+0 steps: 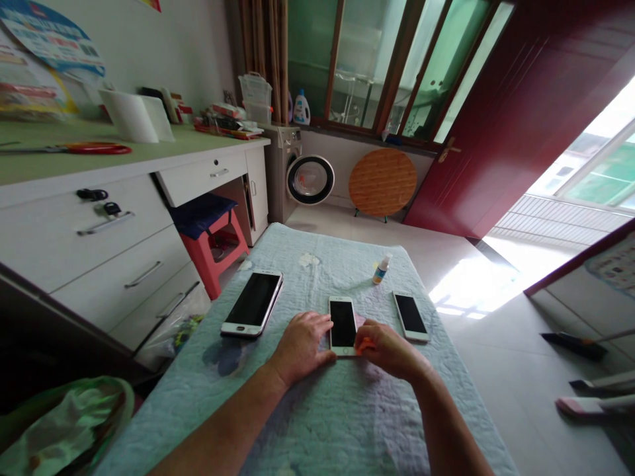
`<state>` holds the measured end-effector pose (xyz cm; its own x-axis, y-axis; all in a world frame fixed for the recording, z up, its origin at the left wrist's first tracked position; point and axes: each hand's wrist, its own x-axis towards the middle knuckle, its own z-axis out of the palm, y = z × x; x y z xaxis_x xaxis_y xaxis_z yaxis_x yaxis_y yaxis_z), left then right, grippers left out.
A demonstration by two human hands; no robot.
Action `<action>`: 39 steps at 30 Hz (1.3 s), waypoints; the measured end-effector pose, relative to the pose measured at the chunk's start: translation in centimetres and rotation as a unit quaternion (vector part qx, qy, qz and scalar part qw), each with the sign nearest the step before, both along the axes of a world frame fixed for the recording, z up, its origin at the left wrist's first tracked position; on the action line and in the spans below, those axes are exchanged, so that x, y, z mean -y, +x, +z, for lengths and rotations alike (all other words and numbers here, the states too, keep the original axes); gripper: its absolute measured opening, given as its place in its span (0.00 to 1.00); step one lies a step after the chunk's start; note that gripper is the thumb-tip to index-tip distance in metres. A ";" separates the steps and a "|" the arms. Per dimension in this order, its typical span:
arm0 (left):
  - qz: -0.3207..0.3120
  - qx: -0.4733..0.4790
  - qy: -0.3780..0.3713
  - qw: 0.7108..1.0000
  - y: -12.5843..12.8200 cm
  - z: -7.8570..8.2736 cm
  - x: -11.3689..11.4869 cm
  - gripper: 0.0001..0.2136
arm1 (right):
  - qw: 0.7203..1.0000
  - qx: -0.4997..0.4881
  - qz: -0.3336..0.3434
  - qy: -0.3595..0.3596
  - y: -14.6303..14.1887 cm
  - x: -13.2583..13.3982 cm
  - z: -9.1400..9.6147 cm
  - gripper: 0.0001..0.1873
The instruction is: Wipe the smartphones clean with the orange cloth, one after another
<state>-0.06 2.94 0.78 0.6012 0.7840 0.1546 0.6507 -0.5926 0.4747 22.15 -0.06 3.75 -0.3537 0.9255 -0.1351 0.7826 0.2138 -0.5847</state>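
Three white phones lie face up on a pale blue quilted cloth (pixel 317 410) over a table. My left hand (pixel 301 346) rests on the cloth against the left edge of the middle phone (pixel 342 324), fingers curled and steadying it. My right hand (pixel 387 348) is closed on a small orange thing (pixel 364 344) at that phone's lower right corner. A larger phone (pixel 253 303) lies to the left. A smaller phone (pixel 411 316) lies to the right. A small bottle (pixel 381 270) with a blue label stands behind them.
A white desk with drawers (pixel 99 225) runs along the left, with red scissors (pixel 94 148) on top. A red stool (pixel 213 248) stands under it. A washing machine (pixel 297 172) and a round wooden board (pixel 382 182) stand at the back. A green bag (pixel 59 423) sits lower left.
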 end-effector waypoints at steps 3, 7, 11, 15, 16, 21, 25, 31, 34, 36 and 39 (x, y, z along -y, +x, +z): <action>0.000 0.002 -0.001 1.000 0.0 -0.1 0.0 0.28 | 1.000 -0.004 -0.015 0.010 -0.1 -0.1 0.2 0.11; 0.000 0.001 -0.002 1.000 0.0 -0.2 -0.1 0.29 | 0.997 -0.021 -0.070 0.023 -0.4 -0.2 -0.1 0.10; 0.001 -0.001 -0.004 1.000 0.1 -0.1 0.0 0.29 | 0.989 -0.070 -0.130 0.001 -0.8 -0.5 -0.8 0.09; 0.003 0.004 -0.006 1.000 0.1 0.0 0.0 0.28 | 0.971 -0.102 -0.206 -0.066 -1.0 -0.7 -1.7 0.09; 0.003 0.004 -0.007 1.000 0.1 0.0 0.0 0.28 | 0.965 -0.117 -0.219 -0.078 -1.0 -0.8 -1.8 0.08; 0.005 0.008 -0.009 1.000 0.0 0.0 0.0 0.27 | 0.937 -0.205 -0.256 -0.117 -1.2 -1.1 -2.3 0.07; 0.005 0.017 -0.007 1.000 0.0 -0.1 0.0 0.27 | 0.921 -0.251 -0.264 -0.136 -1.2 -1.1 -2.2 0.08; 0.008 0.035 -0.010 0.999 0.1 -0.2 0.0 0.29 | 0.863 -0.395 -0.276 -0.151 -1.2 -1.0 -2.1 0.20; 0.011 0.050 -0.013 0.999 0.1 -0.3 0.0 0.30 | 0.858 -0.400 -0.277 -0.167 -1.2 -0.9 -2.0 0.23; 0.012 0.053 -0.016 0.998 0.1 -0.4 0.0 0.30 | 0.866 -0.383 -0.271 -0.173 -1.3 -0.9 -2.0 0.22; 0.010 0.056 -0.023 0.998 0.2 -0.4 0.0 0.30 | 0.868 -0.379 -0.263 -0.182 -1.3 -0.8 -2.0 0.20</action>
<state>0.12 2.98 0.41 0.5659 0.8039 0.1830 0.6043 -0.5555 0.5712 20.85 0.74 1.70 -0.0089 0.9310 -0.3649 0.0771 -0.3632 -0.9285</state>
